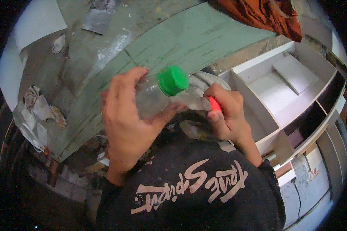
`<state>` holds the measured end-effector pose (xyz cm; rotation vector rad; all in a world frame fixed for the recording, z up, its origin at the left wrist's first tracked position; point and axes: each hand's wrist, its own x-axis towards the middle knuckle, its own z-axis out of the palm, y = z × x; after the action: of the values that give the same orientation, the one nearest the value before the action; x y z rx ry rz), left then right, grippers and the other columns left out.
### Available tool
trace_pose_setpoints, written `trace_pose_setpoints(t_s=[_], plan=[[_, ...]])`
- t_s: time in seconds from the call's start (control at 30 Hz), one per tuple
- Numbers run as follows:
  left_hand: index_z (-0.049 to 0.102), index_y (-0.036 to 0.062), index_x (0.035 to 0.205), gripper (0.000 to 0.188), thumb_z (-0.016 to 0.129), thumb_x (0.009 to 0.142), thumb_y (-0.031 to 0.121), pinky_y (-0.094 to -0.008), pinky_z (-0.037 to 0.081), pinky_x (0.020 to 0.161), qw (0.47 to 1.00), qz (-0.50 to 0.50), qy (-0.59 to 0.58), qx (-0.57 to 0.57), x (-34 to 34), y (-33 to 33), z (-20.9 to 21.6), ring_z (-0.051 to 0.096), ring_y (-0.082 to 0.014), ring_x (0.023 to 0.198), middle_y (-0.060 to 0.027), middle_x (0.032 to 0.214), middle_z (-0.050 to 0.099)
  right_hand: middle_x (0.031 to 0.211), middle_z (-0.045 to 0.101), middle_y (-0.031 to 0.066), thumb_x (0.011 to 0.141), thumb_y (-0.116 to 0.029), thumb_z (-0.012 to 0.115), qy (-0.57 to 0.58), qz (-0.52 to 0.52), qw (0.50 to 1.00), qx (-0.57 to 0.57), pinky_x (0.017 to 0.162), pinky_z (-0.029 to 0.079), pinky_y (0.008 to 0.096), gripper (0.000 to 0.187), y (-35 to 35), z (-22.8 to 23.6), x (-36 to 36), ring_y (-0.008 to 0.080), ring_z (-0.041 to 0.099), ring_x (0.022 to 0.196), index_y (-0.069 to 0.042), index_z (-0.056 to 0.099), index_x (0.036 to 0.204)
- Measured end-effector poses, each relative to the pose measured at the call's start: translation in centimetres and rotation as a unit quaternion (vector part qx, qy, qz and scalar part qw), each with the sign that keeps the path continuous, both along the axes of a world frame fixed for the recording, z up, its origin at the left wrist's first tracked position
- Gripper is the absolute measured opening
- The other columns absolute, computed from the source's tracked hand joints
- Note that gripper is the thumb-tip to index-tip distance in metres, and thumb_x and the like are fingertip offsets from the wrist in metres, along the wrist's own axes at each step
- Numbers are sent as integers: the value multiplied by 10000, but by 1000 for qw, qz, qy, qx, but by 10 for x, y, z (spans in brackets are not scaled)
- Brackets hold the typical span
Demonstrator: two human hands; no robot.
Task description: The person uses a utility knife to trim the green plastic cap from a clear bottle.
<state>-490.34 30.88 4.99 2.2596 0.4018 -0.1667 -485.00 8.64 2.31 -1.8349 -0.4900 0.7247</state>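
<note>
My left hand (129,111) is curled round a clear plastic bottle (150,98), its thumb underneath and fingers over the far side. A bright green screw cap (173,80) tops this bottle, tilted up and to the right. Beside it my right hand (227,109) grips a red cap (214,104) between thumb and fingers. A clear, narrow plastic neck (196,102) reaches from the red cap toward my left thumb. Whether that neck belongs to a separate bottle I cannot tell, as my left thumb and the green-capped bottle hide part of it.
A greenish, stained tabletop (181,38) lies beyond my hands, with crumpled scraps (38,109) at left and a grey sheet (99,19) farther back. Rust-brown cloth (266,17) hangs over the far right edge. On the right stands a white compartmented cabinet frame (258,98) with a loose panel (297,73) inside.
</note>
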Motion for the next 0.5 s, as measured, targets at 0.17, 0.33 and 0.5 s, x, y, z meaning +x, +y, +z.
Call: trace_pose_setpoints(t_s=[0.17, 0.33, 0.5], plan=[[613, 42, 1168, 583, 858, 665, 207, -424, 443, 898, 998, -46, -25, 31, 2, 3, 31, 589, -334, 1017, -142, 1111, 605, 658, 492, 120, 877, -387, 644, -104, 24, 994, -17, 531, 424, 407, 358, 5, 16, 11, 347, 536, 572, -45, 545, 848], [604, 27, 1206, 628, 858, 635, 98, -419, 489, 890, 995, -54, -77, 40, -2, 7, 39, 581, -348, 1035, -159, 1122, 596, 662, 488, 116, 845, -448, 691, -192, 21, 981, -8, 519, 419, 391, 441, 6, 20, 17, 320, 534, 569, -26, 564, 854], [595, 7, 1229, 675, 861, 609, 32, -386, 549, 800, 992, -29, -105, 56, -12, 7, 39, 589, -323, 1027, -172, 1117, 589, 661, 499, 117, 832, -439, 715, -180, 21, 983, 20, 506, 415, 387, 446, 7, 20, 8, 310, 535, 557, -15, 575, 849]])
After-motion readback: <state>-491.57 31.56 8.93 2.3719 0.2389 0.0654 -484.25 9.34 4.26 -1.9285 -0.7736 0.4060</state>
